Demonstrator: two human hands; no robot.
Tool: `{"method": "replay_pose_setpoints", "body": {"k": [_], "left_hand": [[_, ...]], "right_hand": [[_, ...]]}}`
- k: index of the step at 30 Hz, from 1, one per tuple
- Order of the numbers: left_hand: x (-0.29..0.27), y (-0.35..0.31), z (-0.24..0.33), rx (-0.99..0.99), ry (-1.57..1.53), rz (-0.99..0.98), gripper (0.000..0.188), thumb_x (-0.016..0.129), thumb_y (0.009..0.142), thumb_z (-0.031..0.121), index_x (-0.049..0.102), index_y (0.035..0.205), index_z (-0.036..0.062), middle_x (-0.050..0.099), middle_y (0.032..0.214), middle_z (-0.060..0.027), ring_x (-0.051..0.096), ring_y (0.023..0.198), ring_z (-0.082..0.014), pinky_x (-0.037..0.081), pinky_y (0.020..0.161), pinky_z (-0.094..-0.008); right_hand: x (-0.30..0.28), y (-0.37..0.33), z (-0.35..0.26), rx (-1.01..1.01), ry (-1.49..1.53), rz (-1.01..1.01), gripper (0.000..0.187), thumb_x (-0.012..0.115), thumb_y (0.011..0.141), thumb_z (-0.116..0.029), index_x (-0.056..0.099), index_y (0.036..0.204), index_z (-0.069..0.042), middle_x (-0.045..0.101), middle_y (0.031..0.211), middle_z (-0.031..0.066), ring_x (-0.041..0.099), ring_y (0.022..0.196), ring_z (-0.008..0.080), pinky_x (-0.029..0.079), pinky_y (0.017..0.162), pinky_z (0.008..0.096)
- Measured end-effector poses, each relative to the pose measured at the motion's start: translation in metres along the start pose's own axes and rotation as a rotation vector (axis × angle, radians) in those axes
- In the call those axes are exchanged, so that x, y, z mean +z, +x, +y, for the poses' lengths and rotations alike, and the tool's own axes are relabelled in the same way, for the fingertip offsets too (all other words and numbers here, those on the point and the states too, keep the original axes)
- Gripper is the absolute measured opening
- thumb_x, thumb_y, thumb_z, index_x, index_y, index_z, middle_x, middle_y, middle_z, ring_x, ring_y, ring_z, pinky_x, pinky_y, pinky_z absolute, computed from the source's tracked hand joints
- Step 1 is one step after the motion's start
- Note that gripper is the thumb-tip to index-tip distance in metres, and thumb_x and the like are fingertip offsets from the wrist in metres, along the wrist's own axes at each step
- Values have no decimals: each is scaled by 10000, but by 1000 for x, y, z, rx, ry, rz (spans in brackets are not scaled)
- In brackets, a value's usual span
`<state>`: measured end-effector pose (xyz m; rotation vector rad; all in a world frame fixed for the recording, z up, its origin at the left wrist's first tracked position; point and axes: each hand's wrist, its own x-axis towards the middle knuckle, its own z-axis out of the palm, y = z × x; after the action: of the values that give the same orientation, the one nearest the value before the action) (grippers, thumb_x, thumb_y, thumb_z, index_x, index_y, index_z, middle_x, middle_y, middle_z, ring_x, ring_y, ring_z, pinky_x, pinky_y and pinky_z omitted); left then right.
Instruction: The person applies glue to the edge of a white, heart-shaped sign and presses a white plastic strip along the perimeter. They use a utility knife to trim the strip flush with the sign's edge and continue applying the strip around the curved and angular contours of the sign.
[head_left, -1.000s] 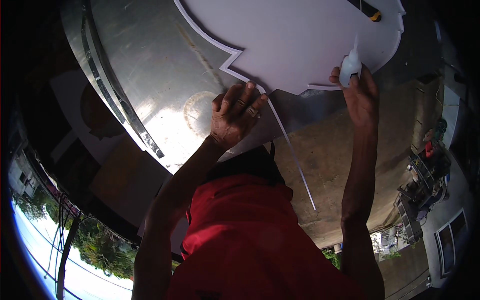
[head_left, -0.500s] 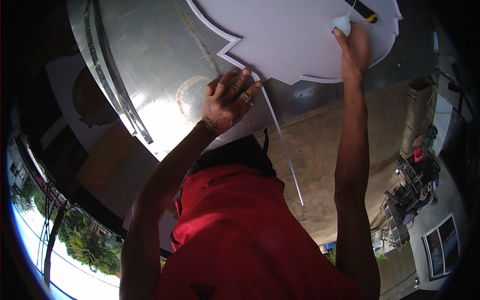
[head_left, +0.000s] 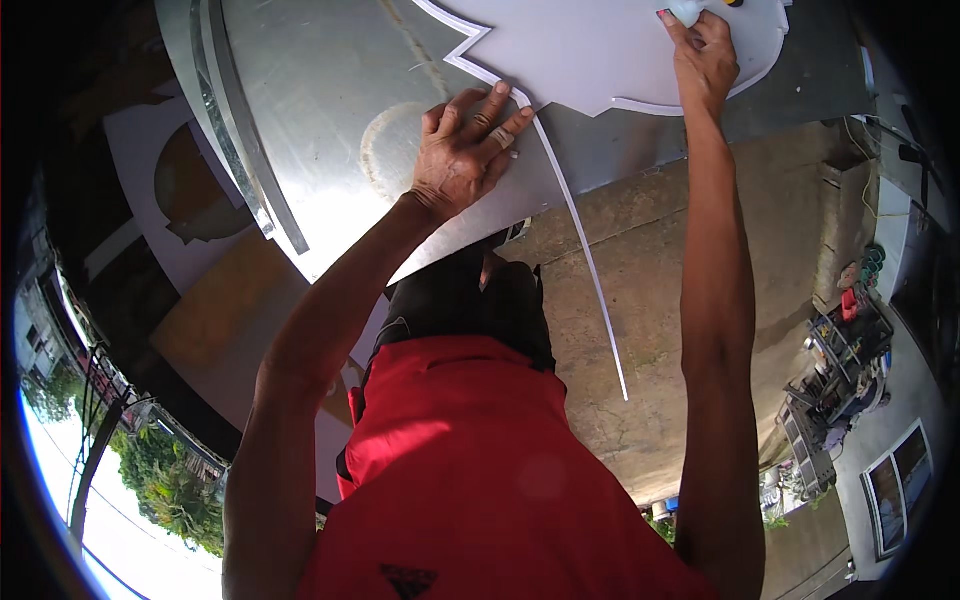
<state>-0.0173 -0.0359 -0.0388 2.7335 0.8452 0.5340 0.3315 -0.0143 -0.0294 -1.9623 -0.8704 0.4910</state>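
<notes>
A white panel [head_left: 590, 55] with a wavy, notched outline lies on the metal sheet. A thin white strip [head_left: 583, 237] follows part of its edge, and its loose end hangs down past the table. My left hand [head_left: 460, 155] rests at the panel's near corner, fingers spread, with the middle and index fingertips pressing on the strip at the edge. Further right, over the panel, my right hand [head_left: 708, 68] is closed round a small pale squeeze bottle [head_left: 686, 10], mostly cut off by the top of the picture.
The shiny metal tabletop [head_left: 330, 130] carries long dark metal strips [head_left: 245, 130] at its left. Below it is a brown concrete floor [head_left: 640, 270]. Cut sheets [head_left: 150, 160] lie lower on the left. A cluttered rack [head_left: 840, 350] stands by the wall at right.
The panel, table and both hands sit higher in the picture as the view has shifted. My right hand has moved up with the bottle; the black and yellow tool is now almost out of view.
</notes>
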Motion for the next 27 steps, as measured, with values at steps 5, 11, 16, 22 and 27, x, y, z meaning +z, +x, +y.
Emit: {"method": "replay_pose_setpoints", "body": {"k": [5,11,16,22,27], "left_hand": [[2,0,-2,11,31,23,595,730,871,247,620,1453,308,525,1569,-38,521,1293,-269,374,1018,-432],[-3,-5,-1,-11,-19,0,648,745,854,248,588,1478,316,483,1599,-33,490,1316,-267,367,1038,-435],[-6,-3,0,-24,-62,2,660,754,840,241,593,1476,309,475,1604,-36,484,1328,-264,375,1050,-430],[-9,-2,0,-36,-81,-2,643,747,855,233,594,1476,297,483,1594,-34,491,1319,-265,394,1043,-431],[-5,-4,-1,-47,-123,30,648,752,850,220,594,1474,294,479,1596,-31,490,1322,-267,395,1047,-435]], "right_hand": [[-10,-26,2,-200,-245,167,397,854,865,-262,708,1132,-7,764,1017,87,701,918,196,556,845,354],[30,-131,-67,257,-9,-404,292,834,870,-274,756,940,-1,712,737,40,623,574,101,501,541,266],[53,-143,-66,197,-149,-389,384,843,833,-376,774,875,-1,750,751,85,693,658,170,546,634,334],[56,-142,-67,195,-215,-405,369,841,842,-367,777,880,-6,749,752,56,670,655,150,518,619,302],[54,-137,-76,194,-308,-454,362,823,837,-382,794,880,-24,774,772,56,711,705,175,548,677,325]]}}
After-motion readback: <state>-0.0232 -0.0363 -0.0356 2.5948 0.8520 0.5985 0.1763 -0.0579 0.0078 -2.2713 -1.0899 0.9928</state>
